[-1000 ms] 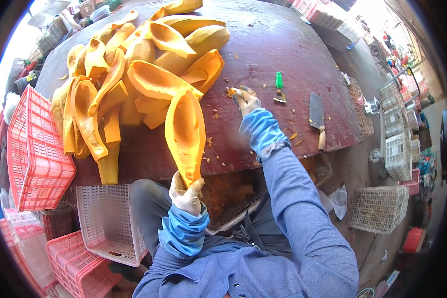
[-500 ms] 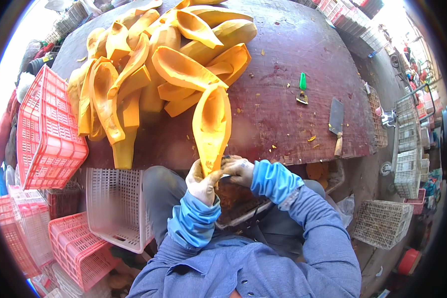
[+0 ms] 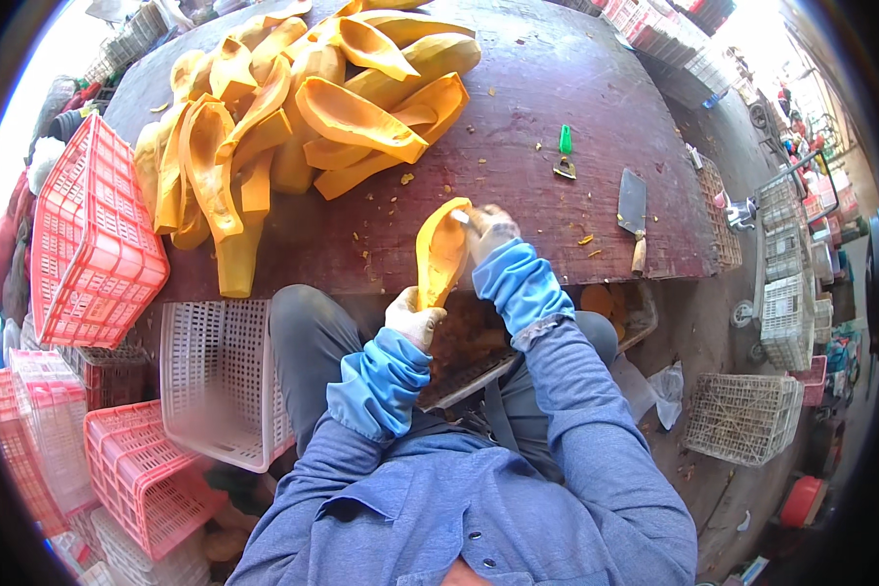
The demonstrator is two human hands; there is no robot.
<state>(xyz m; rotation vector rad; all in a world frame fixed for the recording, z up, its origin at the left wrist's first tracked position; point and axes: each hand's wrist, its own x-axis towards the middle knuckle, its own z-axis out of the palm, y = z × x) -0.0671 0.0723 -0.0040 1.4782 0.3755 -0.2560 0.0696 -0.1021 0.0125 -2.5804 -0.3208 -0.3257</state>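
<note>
Squash piece (image 3: 439, 256) | orange, hollowed, tapered | left fingers (image 3: 430, 316) grip its lower end | right fingers (image 3: 480, 222): can't tell

A dark reddish-brown table (image 3: 596, 112) with a scuffed top carries a heap of peeled orange squash pieces (image 3: 361, 117) on its left side, several hollowed and overlapping one another. Well apart on the right lie a green-handled peeler (image 3: 565, 143) and, near it, a wooden-handled cleaver (image 3: 632, 205). Small orange scraps (image 3: 585, 239) dot the surface between.
</note>
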